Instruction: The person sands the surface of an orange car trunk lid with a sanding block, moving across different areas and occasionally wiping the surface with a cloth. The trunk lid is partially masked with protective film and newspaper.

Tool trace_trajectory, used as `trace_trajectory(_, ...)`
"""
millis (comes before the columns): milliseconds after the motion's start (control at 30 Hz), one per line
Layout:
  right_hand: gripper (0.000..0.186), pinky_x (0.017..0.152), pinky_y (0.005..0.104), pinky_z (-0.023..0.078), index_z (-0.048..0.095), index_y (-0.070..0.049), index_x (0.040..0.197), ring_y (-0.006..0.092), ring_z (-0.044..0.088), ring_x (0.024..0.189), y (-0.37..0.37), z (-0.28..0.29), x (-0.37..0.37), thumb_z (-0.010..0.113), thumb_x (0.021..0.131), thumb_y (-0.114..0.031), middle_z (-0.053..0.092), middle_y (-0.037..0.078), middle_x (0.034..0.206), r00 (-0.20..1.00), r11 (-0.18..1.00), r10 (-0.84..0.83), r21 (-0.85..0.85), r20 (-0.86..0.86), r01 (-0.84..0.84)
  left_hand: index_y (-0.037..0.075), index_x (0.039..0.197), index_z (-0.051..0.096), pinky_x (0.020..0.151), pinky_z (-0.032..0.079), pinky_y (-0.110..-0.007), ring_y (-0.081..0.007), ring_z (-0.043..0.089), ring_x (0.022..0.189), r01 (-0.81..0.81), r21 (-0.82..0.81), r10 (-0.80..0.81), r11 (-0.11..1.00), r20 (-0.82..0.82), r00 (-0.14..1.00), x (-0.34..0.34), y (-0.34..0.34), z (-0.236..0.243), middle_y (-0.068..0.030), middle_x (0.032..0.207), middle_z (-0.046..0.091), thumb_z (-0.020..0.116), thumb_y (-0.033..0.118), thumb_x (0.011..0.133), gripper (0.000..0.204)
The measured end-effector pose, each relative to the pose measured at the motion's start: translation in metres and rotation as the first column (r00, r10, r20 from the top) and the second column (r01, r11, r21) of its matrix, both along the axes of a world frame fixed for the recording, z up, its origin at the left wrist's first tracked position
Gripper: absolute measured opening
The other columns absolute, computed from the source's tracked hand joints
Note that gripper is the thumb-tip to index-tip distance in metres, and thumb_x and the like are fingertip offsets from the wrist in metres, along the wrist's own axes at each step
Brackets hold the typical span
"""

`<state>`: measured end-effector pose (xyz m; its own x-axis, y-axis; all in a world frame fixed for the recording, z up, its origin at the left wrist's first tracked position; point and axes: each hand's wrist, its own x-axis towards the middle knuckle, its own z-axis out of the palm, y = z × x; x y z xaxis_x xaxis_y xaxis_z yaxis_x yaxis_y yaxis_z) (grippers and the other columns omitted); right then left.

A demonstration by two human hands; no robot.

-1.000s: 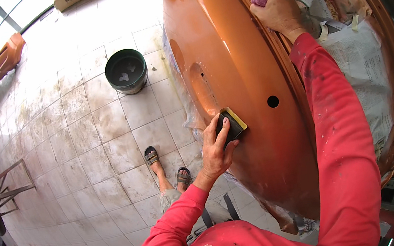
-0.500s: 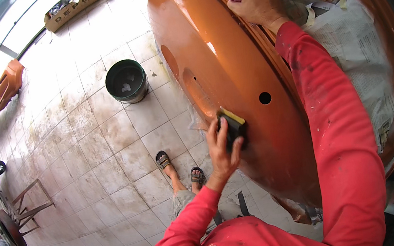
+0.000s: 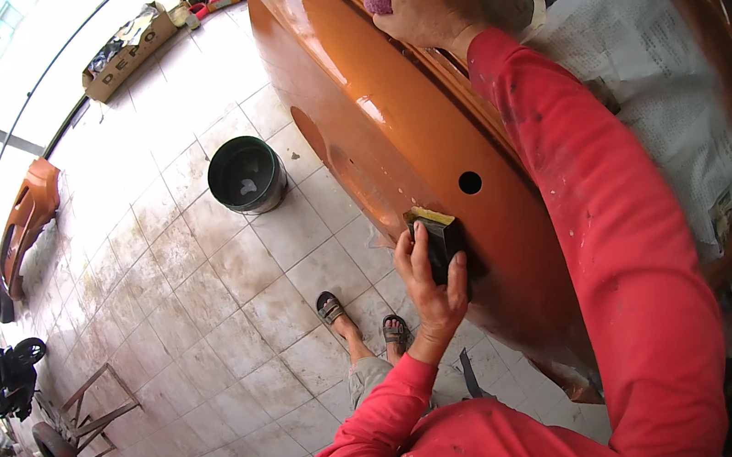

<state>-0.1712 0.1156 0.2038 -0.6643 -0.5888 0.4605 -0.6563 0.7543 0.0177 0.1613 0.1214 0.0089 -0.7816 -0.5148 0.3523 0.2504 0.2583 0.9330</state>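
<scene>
The step looks like rubbing the orange panel (image 3: pixel 398 122), on the right, with the block (image 3: pixel 446 250) gripped in the left hand (image 3: pixel 439 304); the next stroke likely calls for flat, even pressure. Well apart, the right hand (image 3: pixel 431 7) closes round a pink wad (image 3: pixel 378 2) at the far end. Left, the bucket (image 3: pixel 268 202) seems to hold dark liquid; far left, a box (image 3: pixel 142 58) holds mixed oddments (image 3: pixel 110 53).

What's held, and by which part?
Left hand: black block, by its black upper face. Right hand: pink wad, one end protruding; exact hold hidden.
</scene>
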Motion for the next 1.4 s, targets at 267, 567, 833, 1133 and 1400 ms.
trace_trajectory(267,0.025,0.082,0.0543,0.061,0.075,-0.013,0.103,0.0407,0.076,0.097,-0.008,0.001,0.006,0.076,0.086,-0.031,0.079,0.015,0.102,0.999,0.999,-0.032,0.007,-0.001,0.032,-0.003,0.152,0.059,0.110,0.049,-0.046,-0.0423,0.063,0.126,-0.064,0.132,0.059,0.989,0.041,0.997,-0.140,-0.117,0.015,-0.0258,0.135,0.064,0.075,0.014,0.102,0.055)
trace_trajectory(567,0.025,0.083,0.0562,0.059,0.071,-0.011,0.101,0.0424,0.074,0.096,-0.001,-0.005,-0.008,0.077,0.087,-0.031,0.076,0.014,0.099,0.997,0.999,0.031,-0.009,-0.065,-0.032,0.001,0.153,0.059,0.119,0.045,-0.051,-0.0455,0.057,0.135,-0.044,0.030,0.046,0.999,-0.083,0.996,-0.058,-0.048,-0.006,-0.0285,0.144,0.056,0.082,0.016,0.093,0.066)
trace_trajectory(833,0.025,0.082,0.0550,0.059,0.070,-0.011,0.102,0.0429,0.074,0.096,-0.001,-0.006,-0.006,0.077,0.088,-0.030,0.075,0.014,0.099,0.998,0.999,0.040,-0.001,-0.055,-0.040,-0.001,0.154,0.058,0.116,0.046,-0.050,-0.0462,0.058,0.132,-0.096,0.018,0.096,0.995,-0.026,0.995,-0.077,-0.062,-0.003,-0.0293,0.139,0.060,0.080,0.020,0.096,0.066)
trace_trajectory(1133,0.025,0.083,0.0541,0.060,0.072,-0.011,0.103,0.0417,0.075,0.096,-0.010,-0.001,0.008,0.077,0.089,-0.031,0.075,0.014,0.102,1.000,1.000,-0.004,0.006,-0.013,0.004,-0.002,0.156,0.057,0.105,0.053,-0.045,-0.0365,0.067,0.119,-0.099,0.039,0.095,0.994,0.104,0.990,-0.144,-0.121,-0.004,-0.0236,0.129,0.069,0.080,0.022,0.099,0.065)
trace_trajectory(1400,0.035,0.088,0.0500,0.060,0.073,-0.012,0.119,0.0360,0.073,0.104,-0.001,0.002,0.002,0.077,0.092,-0.035,0.075,0.012,0.107,0.988,0.999,0.034,-0.026,-0.148,-0.038,0.002,0.162,0.049,0.100,0.062,-0.043,-0.0270,0.074,0.118,0.452,0.847,-0.424,0.280,-0.313,0.850,-0.128,-0.234,-0.002,-0.0179,0.139,0.071,0.052,0.045,0.114,0.064)
